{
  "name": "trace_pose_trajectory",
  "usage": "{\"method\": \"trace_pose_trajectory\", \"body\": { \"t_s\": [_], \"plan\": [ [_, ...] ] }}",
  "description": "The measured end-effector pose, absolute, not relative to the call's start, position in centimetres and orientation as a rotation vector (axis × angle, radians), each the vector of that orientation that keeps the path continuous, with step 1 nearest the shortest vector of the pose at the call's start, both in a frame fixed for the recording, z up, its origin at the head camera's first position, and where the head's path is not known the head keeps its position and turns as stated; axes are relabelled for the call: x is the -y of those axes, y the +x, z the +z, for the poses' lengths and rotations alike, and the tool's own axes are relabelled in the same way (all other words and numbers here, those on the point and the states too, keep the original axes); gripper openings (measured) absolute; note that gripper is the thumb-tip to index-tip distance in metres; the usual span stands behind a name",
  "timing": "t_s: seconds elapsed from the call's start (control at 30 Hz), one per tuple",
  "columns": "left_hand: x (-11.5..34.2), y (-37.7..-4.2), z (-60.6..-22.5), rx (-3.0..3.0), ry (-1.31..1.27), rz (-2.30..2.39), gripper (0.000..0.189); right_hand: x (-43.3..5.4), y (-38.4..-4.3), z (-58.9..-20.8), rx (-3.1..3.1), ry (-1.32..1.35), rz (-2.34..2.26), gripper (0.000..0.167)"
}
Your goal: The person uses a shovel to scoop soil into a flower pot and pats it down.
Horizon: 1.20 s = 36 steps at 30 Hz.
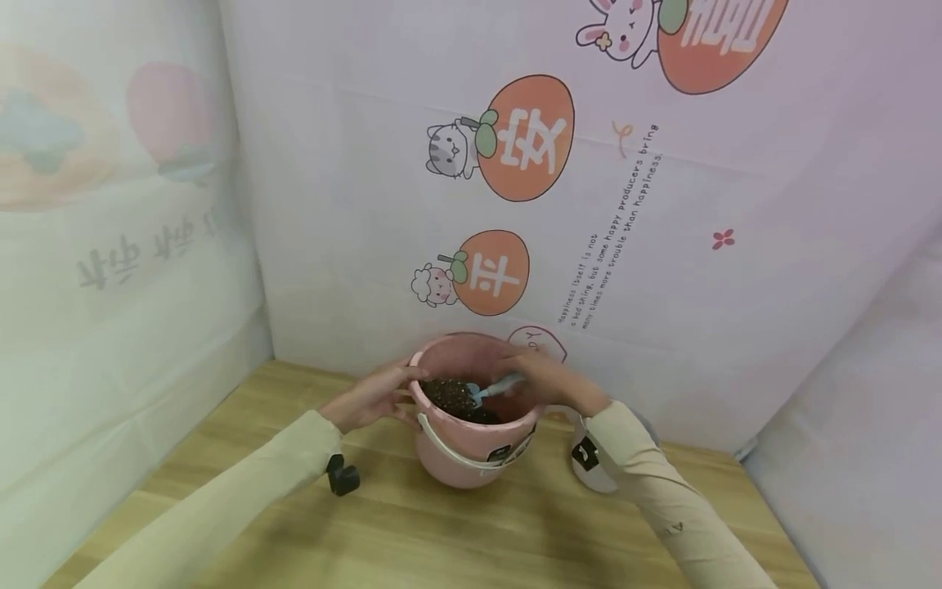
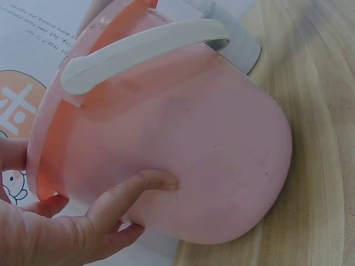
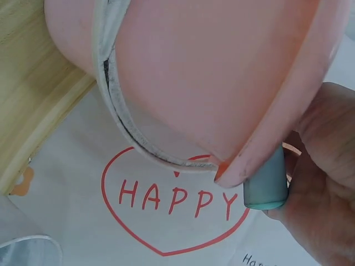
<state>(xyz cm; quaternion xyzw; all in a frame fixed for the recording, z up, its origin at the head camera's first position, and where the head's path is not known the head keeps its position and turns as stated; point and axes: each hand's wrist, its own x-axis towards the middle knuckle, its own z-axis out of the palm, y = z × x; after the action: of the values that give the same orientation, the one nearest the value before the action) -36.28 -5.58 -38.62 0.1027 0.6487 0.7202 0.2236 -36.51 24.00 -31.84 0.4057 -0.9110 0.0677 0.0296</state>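
Note:
A pink bucket with a white handle stands on the wooden table, dark speckled soil inside it. My left hand grips the bucket's left side, thumb at the rim and the other fingers against the outer wall. Inside the opening, my right hand holds a small light-blue trowel, its blade at the soil. In the right wrist view the end of the trowel's grip pokes out from my curled fingers, just beside the bucket rim. The bucket's wall hides the blade there.
A pale container stands right of the bucket, partly covered by my right sleeve. A small black object shows beneath my left wrist. Printed white cloth hangs behind the table and at both sides.

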Motion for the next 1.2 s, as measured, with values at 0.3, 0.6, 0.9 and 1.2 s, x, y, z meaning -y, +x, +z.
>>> {"method": "trace_pose_trajectory", "body": {
  "t_s": [0.3, 0.6, 0.9, 1.2],
  "plan": [
    [5.7, -36.3, -38.9, -1.773, 0.257, 2.003, 0.064, -25.2, -36.4, -31.7, 2.756, 1.23, 0.221, 0.033],
    [5.4, -36.3, -38.6, -1.804, 0.266, 2.0, 0.061, -26.9, -36.5, -31.3, 2.688, 1.167, 0.244, 0.033],
    [5.4, -36.2, -38.5, -1.807, 0.254, 2.005, 0.06, -27.8, -36.3, -31.2, 2.66, 1.162, 0.351, 0.034],
    [5.4, -36.2, -38.6, -1.813, 0.277, 1.993, 0.06, -28.9, -36.2, -30.9, 2.611, 1.132, 0.328, 0.028]
  ]
}}
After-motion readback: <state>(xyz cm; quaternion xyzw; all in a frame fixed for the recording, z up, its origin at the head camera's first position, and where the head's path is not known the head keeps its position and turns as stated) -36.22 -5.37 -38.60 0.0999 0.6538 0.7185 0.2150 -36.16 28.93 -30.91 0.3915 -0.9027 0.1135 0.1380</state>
